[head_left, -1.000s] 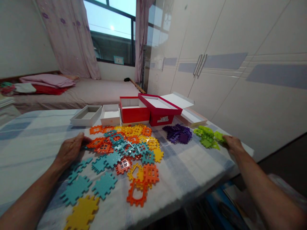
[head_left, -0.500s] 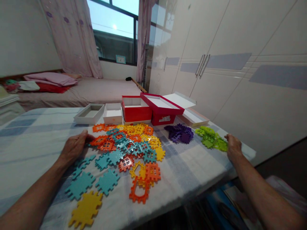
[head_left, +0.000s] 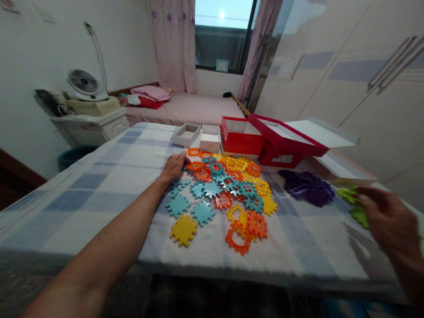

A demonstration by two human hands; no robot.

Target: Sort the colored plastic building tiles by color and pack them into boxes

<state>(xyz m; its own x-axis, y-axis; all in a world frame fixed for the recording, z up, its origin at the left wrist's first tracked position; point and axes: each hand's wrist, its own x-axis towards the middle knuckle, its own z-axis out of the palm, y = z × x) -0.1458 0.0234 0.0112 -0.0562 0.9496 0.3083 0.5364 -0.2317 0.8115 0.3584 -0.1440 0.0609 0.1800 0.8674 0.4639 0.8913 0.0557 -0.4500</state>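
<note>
My left hand (head_left: 174, 167) lies flat, fingers spread, at the left edge of a pile of orange, teal and yellow interlocking plastic tiles (head_left: 232, 192) on the checked tablecloth (head_left: 99, 185). At the lower right, my right hand (head_left: 389, 218) hovers beside a small heap of green tiles (head_left: 350, 198). It is blurred, so its fingers are unclear. A heap of purple tiles (head_left: 308, 187) sits between the two piles. One yellow tile (head_left: 183, 230) lies nearest the front edge.
Behind the tiles stand two small white boxes (head_left: 198, 134), an open red box (head_left: 241, 140), its red lid (head_left: 285, 148) and a flat box (head_left: 341, 170). A fan (head_left: 84, 84) tops a cabinet at left. A bed (head_left: 185, 108) and wardrobe doors (head_left: 347, 75) lie beyond.
The view has swung left and pulled back. My right hand has drawn back from the green tiles toward me. My left hand stays on the pile's left edge.
</note>
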